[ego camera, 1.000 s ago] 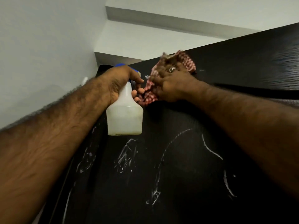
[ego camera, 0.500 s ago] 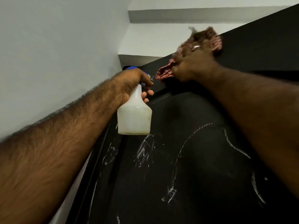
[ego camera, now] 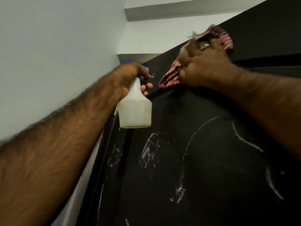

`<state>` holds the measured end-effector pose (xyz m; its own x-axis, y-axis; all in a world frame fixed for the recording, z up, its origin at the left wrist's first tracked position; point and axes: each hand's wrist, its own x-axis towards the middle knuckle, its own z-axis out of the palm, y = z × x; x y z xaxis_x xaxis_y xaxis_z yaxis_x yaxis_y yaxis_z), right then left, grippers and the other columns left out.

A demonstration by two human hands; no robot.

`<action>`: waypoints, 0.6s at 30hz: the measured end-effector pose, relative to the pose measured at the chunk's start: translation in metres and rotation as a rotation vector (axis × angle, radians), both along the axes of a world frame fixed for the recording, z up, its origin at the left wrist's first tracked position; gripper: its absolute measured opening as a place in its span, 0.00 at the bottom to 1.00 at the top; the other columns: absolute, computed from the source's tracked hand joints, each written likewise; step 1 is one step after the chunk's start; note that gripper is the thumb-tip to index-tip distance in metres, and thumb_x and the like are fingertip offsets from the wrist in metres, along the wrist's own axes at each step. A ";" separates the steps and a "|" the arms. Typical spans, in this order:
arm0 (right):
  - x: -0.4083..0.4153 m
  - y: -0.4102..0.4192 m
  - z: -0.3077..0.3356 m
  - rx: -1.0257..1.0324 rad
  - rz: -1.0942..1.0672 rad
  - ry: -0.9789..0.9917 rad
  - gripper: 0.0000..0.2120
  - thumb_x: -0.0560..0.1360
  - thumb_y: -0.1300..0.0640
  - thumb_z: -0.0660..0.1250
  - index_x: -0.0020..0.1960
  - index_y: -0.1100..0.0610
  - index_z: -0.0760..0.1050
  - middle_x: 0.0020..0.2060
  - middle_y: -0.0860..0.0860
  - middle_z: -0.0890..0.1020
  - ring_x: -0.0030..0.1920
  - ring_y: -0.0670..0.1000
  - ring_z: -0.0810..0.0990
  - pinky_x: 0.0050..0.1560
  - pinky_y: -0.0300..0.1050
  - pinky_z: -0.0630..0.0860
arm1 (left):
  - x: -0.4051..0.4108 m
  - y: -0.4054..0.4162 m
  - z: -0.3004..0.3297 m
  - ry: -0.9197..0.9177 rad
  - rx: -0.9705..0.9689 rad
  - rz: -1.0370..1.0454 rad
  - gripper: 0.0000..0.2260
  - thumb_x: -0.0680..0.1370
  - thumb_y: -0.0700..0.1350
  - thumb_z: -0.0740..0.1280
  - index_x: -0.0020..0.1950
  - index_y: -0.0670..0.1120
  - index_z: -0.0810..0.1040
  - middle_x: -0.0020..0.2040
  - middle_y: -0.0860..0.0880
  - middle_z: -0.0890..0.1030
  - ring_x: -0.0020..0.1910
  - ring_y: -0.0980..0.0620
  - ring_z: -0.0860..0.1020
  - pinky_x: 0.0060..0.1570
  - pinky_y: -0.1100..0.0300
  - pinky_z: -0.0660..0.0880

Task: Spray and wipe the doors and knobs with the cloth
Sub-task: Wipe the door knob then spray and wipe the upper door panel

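Looking up from the head cam. Biggest thing in view: the tall black matte door (ego camera: 203, 160), its face below both hands streaked with whitish smears and wet lines. A dark frame band runs above it, with a pale wall past my left arm.

Right hand (ego camera: 205, 66) is up at the door's top edge, pressing the red-and-white checked cloth (ego camera: 169, 75) against the surface. The cloth is bunched under the palm with tails out both sides; motion blur hides the finger detail, but I read it as gripped and pressed. There's a ring on one finger.

Left hand (ego camera: 130, 75) is just left of the right, curled round the neck of the translucent white plastic spray bottle with blue head (ego camera: 135, 110), index finger forward at the trigger. The bottle hangs close to the door, apart from the cloth.

Handling, my estimate:
- The cloth is soft and limp, so keep it wadded in the palm or its tails will drag.
- The bottle is light and looks well filled. Its plastic is smooth and slippery if wet, so the neck is the right hold.
- The door is rigid and takes firm pressure.

No knob visible.
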<state>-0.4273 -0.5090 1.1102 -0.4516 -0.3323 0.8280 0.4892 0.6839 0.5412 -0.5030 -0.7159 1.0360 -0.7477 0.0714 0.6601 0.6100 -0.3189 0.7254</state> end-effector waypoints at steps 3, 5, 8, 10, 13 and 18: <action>0.003 -0.009 -0.003 -0.184 -0.083 0.252 0.38 0.83 0.33 0.50 0.87 0.49 0.48 0.86 0.60 0.47 0.85 0.66 0.48 0.82 0.68 0.40 | -0.013 -0.010 -0.001 -0.041 -0.077 0.034 0.11 0.76 0.38 0.70 0.58 0.43 0.80 0.39 0.43 0.83 0.28 0.51 0.80 0.32 0.56 0.81; -0.018 -0.031 0.006 -0.313 -0.159 0.244 0.45 0.81 0.28 0.55 0.87 0.52 0.45 0.86 0.61 0.45 0.85 0.66 0.46 0.81 0.69 0.38 | -0.027 -0.023 -0.003 -0.086 -0.119 0.018 0.05 0.76 0.39 0.71 0.51 0.41 0.80 0.35 0.43 0.81 0.27 0.50 0.79 0.34 0.56 0.80; -0.056 -0.071 0.012 -0.355 -0.140 0.256 0.45 0.81 0.30 0.56 0.87 0.54 0.45 0.86 0.62 0.45 0.85 0.67 0.44 0.81 0.70 0.38 | -0.051 -0.048 -0.006 -0.147 -0.155 0.038 0.06 0.76 0.42 0.70 0.41 0.42 0.77 0.31 0.44 0.78 0.24 0.49 0.77 0.32 0.55 0.81; -0.085 -0.090 0.015 -0.276 -0.138 0.195 0.42 0.82 0.33 0.53 0.87 0.54 0.45 0.86 0.62 0.45 0.85 0.68 0.43 0.81 0.72 0.37 | -0.064 -0.066 -0.009 -0.174 -0.129 0.066 0.06 0.76 0.42 0.70 0.42 0.42 0.78 0.33 0.43 0.80 0.24 0.49 0.78 0.32 0.55 0.81; -0.128 -0.119 0.011 -0.164 -0.121 -0.001 0.40 0.82 0.33 0.54 0.87 0.51 0.47 0.86 0.60 0.46 0.85 0.67 0.44 0.81 0.73 0.37 | -0.081 -0.090 -0.015 -0.194 -0.083 0.092 0.04 0.77 0.41 0.69 0.47 0.40 0.80 0.39 0.42 0.82 0.26 0.49 0.78 0.32 0.55 0.79; -0.166 -0.130 -0.016 0.114 -0.059 -0.458 0.27 0.83 0.35 0.59 0.81 0.34 0.61 0.85 0.51 0.57 0.85 0.60 0.53 0.83 0.68 0.45 | -0.091 -0.113 -0.037 -0.210 -0.061 0.074 0.04 0.77 0.40 0.69 0.46 0.40 0.80 0.38 0.42 0.82 0.26 0.51 0.76 0.33 0.57 0.79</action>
<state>-0.5936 -0.6392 1.0943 -0.7825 -0.3724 0.4990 0.2187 0.5859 0.7803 -0.5943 -0.8291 0.9988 -0.8729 0.0466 0.4857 0.4637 -0.2307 0.8554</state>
